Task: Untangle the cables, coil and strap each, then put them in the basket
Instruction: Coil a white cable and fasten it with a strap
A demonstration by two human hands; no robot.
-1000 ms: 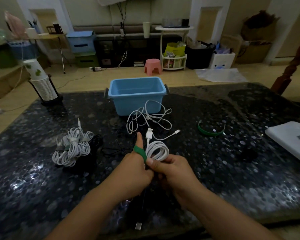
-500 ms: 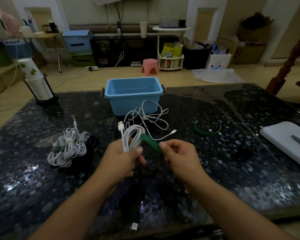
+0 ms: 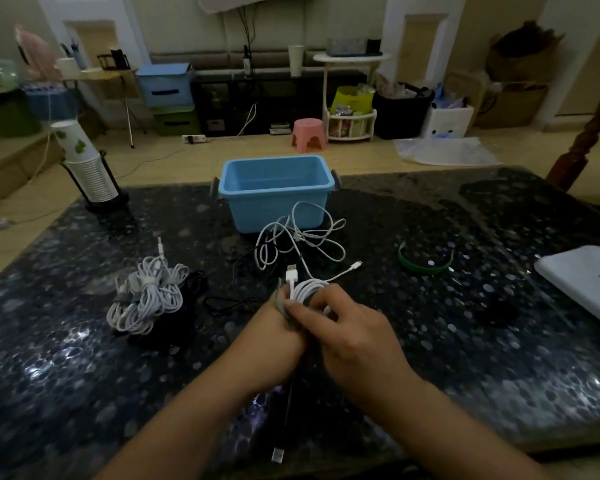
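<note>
1. Coil (image 3: pixel 309 291): a small white cable coil, held just above the tabletop (image 3: pixel 465 341) between both hands, its USB plug (image 3: pixel 291 273) sticking up.
2. Half a second ago the hands were apart with the strap stretched between them; now they are together, and the strap (image 3: pixel 280 304) lies against the coil at the left thumb, blurred and greyish-green.
3. Left hand (image 3: pixel 274 336): grip curled round the coil and strap from below.
4. Right hand (image 3: pixel 350 336): grip pinching the coil, fingertips (image 3: pixel 293 309) pressed at the strap.
5. Loose white cable (image 3: pixel 300 239) lies in tangled loops just in front of the basket (image 3: pixel 274 192), a smooth blue plastic tub.
6. A strapped white bundle (image 3: pixel 146 297) rests to the left on a black cable (image 3: pixel 191 285); a curved green strap (image 3: pixel 423 265) lies to the right.
7. The tabletop is dark, glossy and speckled.
</note>
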